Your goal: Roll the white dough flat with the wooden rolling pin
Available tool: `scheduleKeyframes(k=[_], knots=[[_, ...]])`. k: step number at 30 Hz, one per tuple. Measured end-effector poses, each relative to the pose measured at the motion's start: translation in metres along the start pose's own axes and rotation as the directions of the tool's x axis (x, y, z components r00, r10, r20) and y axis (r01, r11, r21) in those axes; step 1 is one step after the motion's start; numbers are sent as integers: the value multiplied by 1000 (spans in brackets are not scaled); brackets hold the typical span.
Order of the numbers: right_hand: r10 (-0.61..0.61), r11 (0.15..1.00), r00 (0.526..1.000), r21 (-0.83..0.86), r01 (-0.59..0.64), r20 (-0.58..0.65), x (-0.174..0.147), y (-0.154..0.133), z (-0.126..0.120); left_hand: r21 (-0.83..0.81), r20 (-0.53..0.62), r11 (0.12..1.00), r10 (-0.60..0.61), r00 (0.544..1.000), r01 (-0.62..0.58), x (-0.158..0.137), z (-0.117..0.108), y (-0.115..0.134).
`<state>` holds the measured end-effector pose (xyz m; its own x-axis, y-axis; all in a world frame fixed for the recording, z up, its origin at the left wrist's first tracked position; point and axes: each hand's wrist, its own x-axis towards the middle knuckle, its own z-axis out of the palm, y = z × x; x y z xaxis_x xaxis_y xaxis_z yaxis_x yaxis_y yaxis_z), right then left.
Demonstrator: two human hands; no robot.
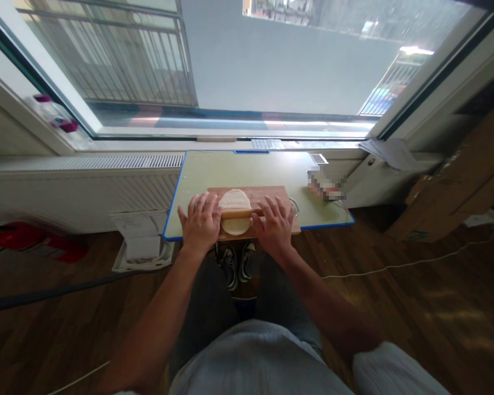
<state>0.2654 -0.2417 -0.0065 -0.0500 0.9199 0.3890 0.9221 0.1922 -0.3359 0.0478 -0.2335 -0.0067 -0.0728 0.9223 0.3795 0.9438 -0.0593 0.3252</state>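
Observation:
A wooden rolling pin point(236, 214) lies crosswise over a flat round of pale dough point(234, 199). My left hand point(201, 224) holds the pin's left end under its palm, fingers pointing forward. On the other end presses my right hand point(275, 224), its fingers stretched forward over the pin. Dough shows both beyond the pin and on the near side of it. Beneath is a wooden cutting board point(267, 192) with a metal handle point(295, 207) at its right. The palms hide the pin's ends.
The board sits at the front edge of a small pale table point(206, 170) with blue edging. A blurred-out object point(326, 185) stands at its right. Behind are a radiator point(148, 162) and a window. A fire extinguisher point(37, 240) lies left; a cardboard box point(448, 186) stands right.

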Motion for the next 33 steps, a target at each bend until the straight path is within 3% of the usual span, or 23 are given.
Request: scheduleKeyframes(k=[7, 24, 33], knots=[[-46, 999, 999, -2, 46, -4, -21, 4, 2, -53, 56, 998, 19, 998, -16, -21, 1, -5], [68, 995, 991, -85, -58, 117, 28, 1, 13, -25, 173, 1000, 4, 985, 0, 36, 3, -4], [70, 991, 982, -124, -49, 175, 47, -2, 7, -6, 205, 1000, 11, 979, -10, 57, 5, -4]])
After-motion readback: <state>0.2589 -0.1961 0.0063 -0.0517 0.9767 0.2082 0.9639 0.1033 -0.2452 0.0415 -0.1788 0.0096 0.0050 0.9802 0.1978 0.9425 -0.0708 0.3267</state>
